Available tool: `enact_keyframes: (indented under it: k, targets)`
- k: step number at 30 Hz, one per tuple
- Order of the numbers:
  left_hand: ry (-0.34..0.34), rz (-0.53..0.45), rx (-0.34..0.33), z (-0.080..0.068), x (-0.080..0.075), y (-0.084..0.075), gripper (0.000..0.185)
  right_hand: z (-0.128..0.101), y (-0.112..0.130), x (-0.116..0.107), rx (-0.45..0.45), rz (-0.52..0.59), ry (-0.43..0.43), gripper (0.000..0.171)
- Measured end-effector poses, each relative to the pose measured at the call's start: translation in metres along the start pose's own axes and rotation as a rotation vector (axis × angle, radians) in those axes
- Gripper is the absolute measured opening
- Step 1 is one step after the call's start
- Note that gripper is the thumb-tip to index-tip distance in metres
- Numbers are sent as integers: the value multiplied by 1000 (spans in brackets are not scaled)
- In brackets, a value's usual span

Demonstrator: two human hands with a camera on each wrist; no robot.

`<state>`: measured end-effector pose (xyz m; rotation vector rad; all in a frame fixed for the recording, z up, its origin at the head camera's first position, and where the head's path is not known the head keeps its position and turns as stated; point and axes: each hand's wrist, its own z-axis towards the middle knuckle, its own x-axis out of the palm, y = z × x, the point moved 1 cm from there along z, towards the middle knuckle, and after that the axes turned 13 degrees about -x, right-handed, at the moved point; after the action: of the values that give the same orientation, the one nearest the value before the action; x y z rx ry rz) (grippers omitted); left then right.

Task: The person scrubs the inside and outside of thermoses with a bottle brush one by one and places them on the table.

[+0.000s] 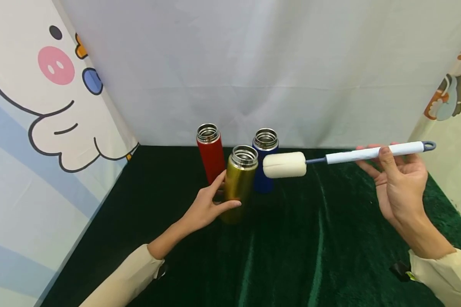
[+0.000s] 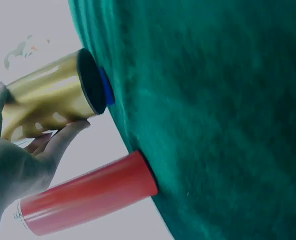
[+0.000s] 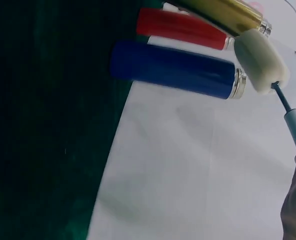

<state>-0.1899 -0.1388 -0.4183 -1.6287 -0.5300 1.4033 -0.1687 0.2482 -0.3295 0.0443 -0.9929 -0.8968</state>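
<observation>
Red bottle (image 1: 211, 160): here it is at far left, upright on the green cloth (image 1: 292, 256), mouth open, no hand on it, 1 of 3 bottles in play.
Left hand (image 1: 202, 209): in from the near side, thumb and fingers curled around the gold bottle (image 1: 239, 183), a firm-looking hold!
Gold bottle: front of the trio, mouth up, and it looks lifted, dark base on show to the left wrist camera. Step in hand, I'd judge: bringing this mouth and the sponge head (image 1: 285, 165) together.
Blue bottle (image 1: 264, 184): standing behind, upright, mouth open, partly masked from the head camera.
Sponge head: pale, lying sideways just right of the gold bottle's mouth, and not inside!
Handle (image 1: 339, 157): white, nearly level; the next move seems to call for swinging it steep, sponge head down, lined up over that mouth.
Right hand (image 1: 405, 179): far right, thumb in front, fingers behind, pinching the handle towards its loop (image 1: 429, 146) end.
</observation>
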Motion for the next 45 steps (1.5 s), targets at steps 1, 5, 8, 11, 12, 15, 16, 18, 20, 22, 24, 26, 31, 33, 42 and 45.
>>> enact_keyframes:
  k: [1,5,8,11,12,15,16,18,20,22,24,26,31,33,42,45]
  targets:
    - [13,-55,-22,-1,0,-1,84,0,-1,-1,50,44,-15,12]
    - [114,-235,-137,-7,3,-2,80,-2,-9,-4,250,169,-95,10]
    - [246,-385,-212,-9,6,-2,75,-6,-17,-8,391,301,-156,11]
    - [354,-503,-244,-8,9,0,70,-11,-25,-16,514,393,-176,15]
    - [380,-537,-251,-8,10,0,68,-13,-27,-19,555,407,-176,15]
    - [427,-608,-273,-8,11,2,66,-18,-33,-30,673,416,-169,18]
    - [437,-626,-282,-8,11,3,66,-21,-35,-34,707,412,-161,19]
    - [452,-652,-299,-9,11,3,66,-25,-38,-42,765,393,-134,23]
    - [463,-678,-306,-9,11,3,65,-29,-40,-48,806,361,-92,24]
    - [462,-701,-314,-8,11,3,65,-33,-42,-54,833,312,-41,23]
    - [461,-722,-320,-7,11,1,63,-36,-44,-58,854,259,7,21]
    - [463,-733,-325,-7,12,0,61,-38,-46,-62,872,229,52,22]
    - [494,-734,-334,-8,14,-4,58,-38,-51,-69,926,269,179,30]
    - [505,-740,-335,-8,15,-5,58,-37,-52,-71,950,292,218,33]
    - [564,-796,-329,-10,21,-3,54,-32,-53,-69,982,389,200,34]
    - [594,-806,-319,-10,23,-2,49,-27,-54,-62,958,407,105,28]
